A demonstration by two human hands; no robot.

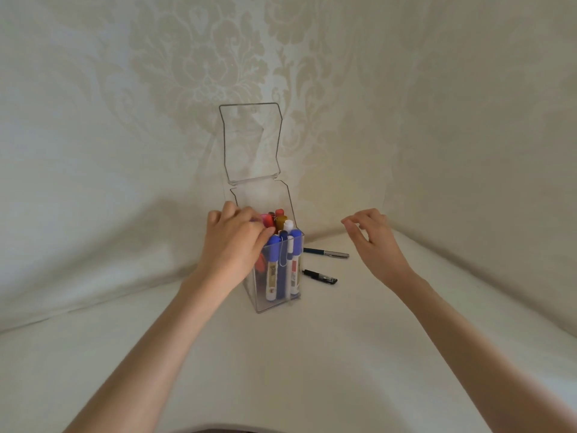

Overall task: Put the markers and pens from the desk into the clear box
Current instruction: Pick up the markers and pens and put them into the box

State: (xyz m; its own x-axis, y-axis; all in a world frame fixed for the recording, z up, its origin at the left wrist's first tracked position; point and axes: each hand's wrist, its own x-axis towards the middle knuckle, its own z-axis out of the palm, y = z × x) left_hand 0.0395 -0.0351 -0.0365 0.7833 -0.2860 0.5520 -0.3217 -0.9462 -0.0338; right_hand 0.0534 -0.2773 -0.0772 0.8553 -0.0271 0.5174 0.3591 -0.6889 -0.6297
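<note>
Pale damask-patterned wall (pixel 156 104) behind.

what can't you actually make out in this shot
Head view, the only one:
- Left hand covers the near left corner of the clear box, so what its fingertips touch is hidden.
- Red and orange markers at the back: only caps show, blue markers stand in front.
- Marker label print: too small to read.
- Black pen: one end hidden behind the box.
</note>
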